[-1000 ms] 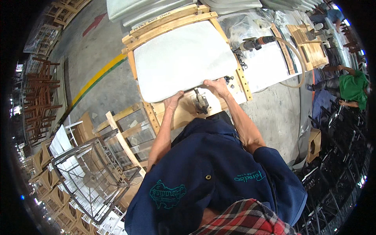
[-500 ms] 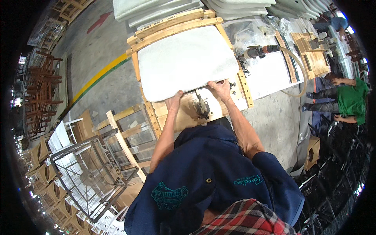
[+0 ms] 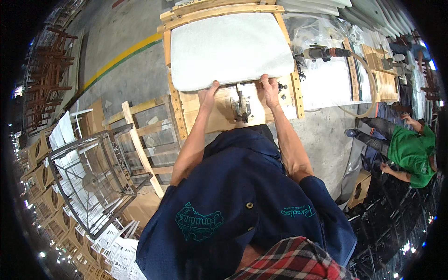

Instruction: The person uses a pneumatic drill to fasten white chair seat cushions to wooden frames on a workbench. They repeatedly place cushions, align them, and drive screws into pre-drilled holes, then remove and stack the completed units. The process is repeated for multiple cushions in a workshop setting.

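A white padded panel (image 3: pixel 231 49) with rounded corners lies within a wooden frame jig (image 3: pixel 298 95). My left hand (image 3: pixel 208 95) grips its near edge left of the middle, thumb on top, other fingers mostly hidden beneath. Farther right along the same edge, my right hand (image 3: pixel 270 92) holds on in a similar way, its thumb on the rim. Between my hands, a metal toggle clamp (image 3: pixel 241 109) is fixed to the jig's board, close to the panel's edge.
An air tool (image 3: pixel 322 53) with a pale hose (image 3: pixel 373 88) lies on the bench at right. Stacked padded panels (image 3: pixel 312 6) stand at the back. A wire-guarded fan (image 3: pixel 93 182) and wooden slats (image 3: pixel 140 144) are at left. A person in green (image 3: pixel 410 147) is at right.
The whole view has shifted and turned slightly, so the jig appears higher. My right thumb has moved a little to the right along the panel's edge. Both hands still hold the padded panel.
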### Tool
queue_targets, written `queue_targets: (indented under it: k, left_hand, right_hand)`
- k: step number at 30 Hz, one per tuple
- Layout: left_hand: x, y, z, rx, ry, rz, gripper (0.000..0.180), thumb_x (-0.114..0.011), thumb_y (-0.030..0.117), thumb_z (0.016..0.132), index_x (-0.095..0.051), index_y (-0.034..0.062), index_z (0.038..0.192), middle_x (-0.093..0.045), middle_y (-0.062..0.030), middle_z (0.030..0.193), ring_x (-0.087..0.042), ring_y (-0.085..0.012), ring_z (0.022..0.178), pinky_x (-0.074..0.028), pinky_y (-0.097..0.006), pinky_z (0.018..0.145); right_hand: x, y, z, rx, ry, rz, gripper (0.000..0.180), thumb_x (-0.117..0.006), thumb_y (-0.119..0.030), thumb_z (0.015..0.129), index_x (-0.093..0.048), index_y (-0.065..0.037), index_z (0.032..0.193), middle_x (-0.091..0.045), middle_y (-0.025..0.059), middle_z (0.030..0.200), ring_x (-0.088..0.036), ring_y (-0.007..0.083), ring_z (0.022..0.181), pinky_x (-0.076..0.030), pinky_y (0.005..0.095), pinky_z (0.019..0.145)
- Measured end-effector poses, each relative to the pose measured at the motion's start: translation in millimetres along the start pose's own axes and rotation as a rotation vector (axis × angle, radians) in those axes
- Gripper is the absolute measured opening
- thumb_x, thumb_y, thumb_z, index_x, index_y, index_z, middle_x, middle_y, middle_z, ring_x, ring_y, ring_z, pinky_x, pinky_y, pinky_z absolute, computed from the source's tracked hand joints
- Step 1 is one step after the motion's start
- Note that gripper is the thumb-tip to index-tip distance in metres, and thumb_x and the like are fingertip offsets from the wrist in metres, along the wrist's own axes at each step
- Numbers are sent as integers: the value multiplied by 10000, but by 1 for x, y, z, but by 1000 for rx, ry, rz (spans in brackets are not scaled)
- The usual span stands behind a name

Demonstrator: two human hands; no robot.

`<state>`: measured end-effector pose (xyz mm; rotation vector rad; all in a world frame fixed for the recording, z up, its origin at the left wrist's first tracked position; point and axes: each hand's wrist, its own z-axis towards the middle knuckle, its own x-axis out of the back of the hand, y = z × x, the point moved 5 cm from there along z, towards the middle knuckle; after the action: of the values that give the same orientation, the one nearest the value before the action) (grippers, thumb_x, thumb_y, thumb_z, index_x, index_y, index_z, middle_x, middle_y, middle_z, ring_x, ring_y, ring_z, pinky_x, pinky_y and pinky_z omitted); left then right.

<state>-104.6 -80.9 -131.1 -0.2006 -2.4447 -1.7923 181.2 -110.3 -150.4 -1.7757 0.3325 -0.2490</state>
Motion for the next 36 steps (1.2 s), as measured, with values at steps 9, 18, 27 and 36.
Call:
queue_targets:
  k: [9, 18, 27, 36]
  left_hand:
    - [-5, 17, -9, -2, 55, -17, 893, -712, 684, 848, -668, -153, 1158, -674, -257, 1165, -594, -271, 1087, -453, -401, 979]
    - [-18, 49, -42, 154, 143, 135, 853, -732, 533, 885, -502, -161, 1323, -588, -233, 1265, -562, -299, 1150, -453, -399, 967]
    - [-33, 20, -53, 155, 373, 70, 801, -819, 380, 813, -449, -113, 1324, -511, -252, 1277, -551, -333, 1130, -470, -444, 948]
    - [-20, -11, -17, 148, 239, -97, 651, -829, 393, 767, -613, -115, 1111, -667, -251, 1097, -631, -315, 1041, -481, -392, 926]
  right_hand:
    - [2, -19, -7, -109, -18, 59, 742, -711, -628, 896, -630, 94, 1048, -660, 124, 944, -607, 186, 883, -515, 340, 786]
    - [3, -114, -51, 333, 384, -601, 534, -751, -456, 915, -668, 54, 1052, -641, 128, 915, -602, 221, 769, -516, 377, 744]
    - [-57, -84, -77, -252, -206, 123, 348, -646, -350, 1020, -718, -21, 1106, -725, 71, 965, -662, 149, 897, -540, 313, 809]
    - [-69, -104, -127, -340, -377, 60, 323, -653, -303, 1025, -679, -35, 847, -623, 8, 677, -504, 72, 534, -392, 248, 493]
